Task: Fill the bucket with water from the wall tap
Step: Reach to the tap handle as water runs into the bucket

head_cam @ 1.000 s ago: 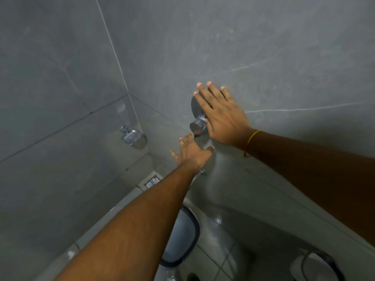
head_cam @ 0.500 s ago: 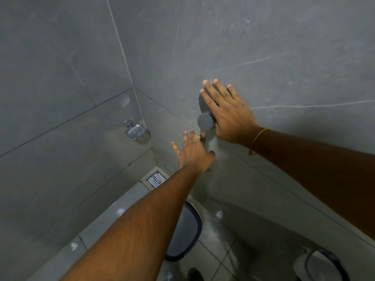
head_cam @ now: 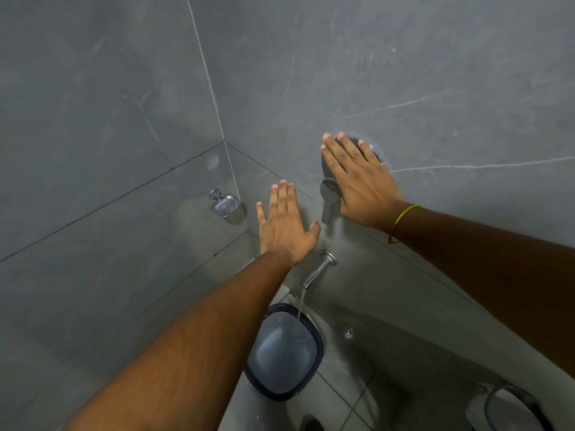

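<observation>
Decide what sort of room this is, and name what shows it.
Most likely a bathroom or wash area: grey tiled walls, a chrome wall spout running water into a dark-rimmed bucket, and a metal soap dish.

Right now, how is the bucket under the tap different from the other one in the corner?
The bucket with the dark blue rim stands under the spout, and a stream of water falls into it; the second bucket at the lower right gets no water. The first shows whole, the second is cut off by the picture's edge. Both stand on the tiled floor.
</observation>
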Motion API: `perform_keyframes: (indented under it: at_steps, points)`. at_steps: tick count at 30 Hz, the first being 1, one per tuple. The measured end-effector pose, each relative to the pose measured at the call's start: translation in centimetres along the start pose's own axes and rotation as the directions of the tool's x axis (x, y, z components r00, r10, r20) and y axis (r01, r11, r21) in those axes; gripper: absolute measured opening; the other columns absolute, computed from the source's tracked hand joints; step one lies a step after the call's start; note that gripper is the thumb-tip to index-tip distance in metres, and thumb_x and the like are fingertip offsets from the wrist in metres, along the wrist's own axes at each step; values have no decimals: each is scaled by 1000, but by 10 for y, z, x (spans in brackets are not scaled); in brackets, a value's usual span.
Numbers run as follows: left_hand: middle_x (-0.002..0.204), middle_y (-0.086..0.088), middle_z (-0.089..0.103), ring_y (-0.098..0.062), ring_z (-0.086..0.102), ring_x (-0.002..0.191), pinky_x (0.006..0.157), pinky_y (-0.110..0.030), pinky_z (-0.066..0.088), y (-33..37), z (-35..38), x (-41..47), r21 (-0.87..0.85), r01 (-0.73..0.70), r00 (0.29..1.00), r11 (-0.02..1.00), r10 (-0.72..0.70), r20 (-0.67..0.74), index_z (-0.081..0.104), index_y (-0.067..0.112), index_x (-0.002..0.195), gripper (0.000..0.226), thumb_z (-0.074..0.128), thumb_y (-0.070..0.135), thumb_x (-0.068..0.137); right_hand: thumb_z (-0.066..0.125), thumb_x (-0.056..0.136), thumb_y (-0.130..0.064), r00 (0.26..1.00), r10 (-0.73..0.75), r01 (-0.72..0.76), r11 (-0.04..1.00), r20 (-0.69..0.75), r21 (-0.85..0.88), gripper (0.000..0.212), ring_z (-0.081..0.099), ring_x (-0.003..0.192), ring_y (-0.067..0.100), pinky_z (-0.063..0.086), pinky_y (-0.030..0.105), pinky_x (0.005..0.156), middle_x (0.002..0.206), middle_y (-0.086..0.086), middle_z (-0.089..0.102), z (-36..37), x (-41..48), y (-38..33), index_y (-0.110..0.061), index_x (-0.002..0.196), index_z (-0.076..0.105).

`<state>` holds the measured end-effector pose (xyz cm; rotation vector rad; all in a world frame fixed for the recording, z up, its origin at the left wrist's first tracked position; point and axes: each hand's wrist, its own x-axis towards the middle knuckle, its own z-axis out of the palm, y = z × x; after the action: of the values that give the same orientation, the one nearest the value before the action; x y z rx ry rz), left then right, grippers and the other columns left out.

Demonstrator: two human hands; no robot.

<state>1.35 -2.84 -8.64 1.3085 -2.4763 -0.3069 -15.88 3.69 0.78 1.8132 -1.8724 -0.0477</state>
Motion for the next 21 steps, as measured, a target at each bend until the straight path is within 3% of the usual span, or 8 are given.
perform_keyframes:
  at_steps: [4, 7, 12, 15, 21]
  points:
    - [177, -11, -3, -25, -7, 163, 127, -58, -3, 2, -7, 0, 60, -65, 998, 996, 66, -18, -1, 9, 166, 99, 40, 64, 95, 54, 86, -25, 998, -1, 2, 1000, 58, -16, 89, 17, 164, 34, 15, 52, 131, 177, 15, 17, -3, -1, -1, -2, 167, 25]
    - [177, -12, -2, -25, -7, 163, 128, -58, -2, 6, -9, 0, 78, -83, 996, 993, 85, -20, -1, 8, 166, 99, 40, 64, 95, 52, 91, -28, 993, 21, -12, 997, 118, -72, 88, 9, 165, 34, 13, 56, 131, 177, 16, 11, -7, -1, 1, -2, 168, 18]
    - [177, -12, -3, -26, -7, 163, 129, -59, 0, 13, -12, 1, 86, -93, 995, 992, 94, -10, -1, 7, 166, 98, 40, 63, 95, 29, 108, -23, 984, 3, 36, 976, 179, -216, 68, 4, 165, 36, 11, 64, 128, 177, 20, 7, -10, 3, 6, 2, 168, 11]
    - [177, -12, -3, -26, -7, 163, 127, -57, -3, 16, -14, 3, 91, -100, 995, 991, 101, -10, -2, 7, 166, 98, 40, 63, 96, 11, 103, -20, 978, -37, 88, 966, 206, -245, 69, 5, 164, 38, 11, 64, 128, 176, 23, 8, -11, 5, 12, 3, 167, 10]
    - [177, -12, -3, -26, -7, 163, 127, -56, -4, 18, -17, 5, 106, -106, 994, 989, 109, -16, -2, 7, 166, 98, 40, 63, 96, 9, 103, -25, 975, -70, 124, 958, 210, -258, 70, 6, 164, 38, 11, 62, 129, 176, 22, 9, -10, 7, 17, 2, 168, 11]
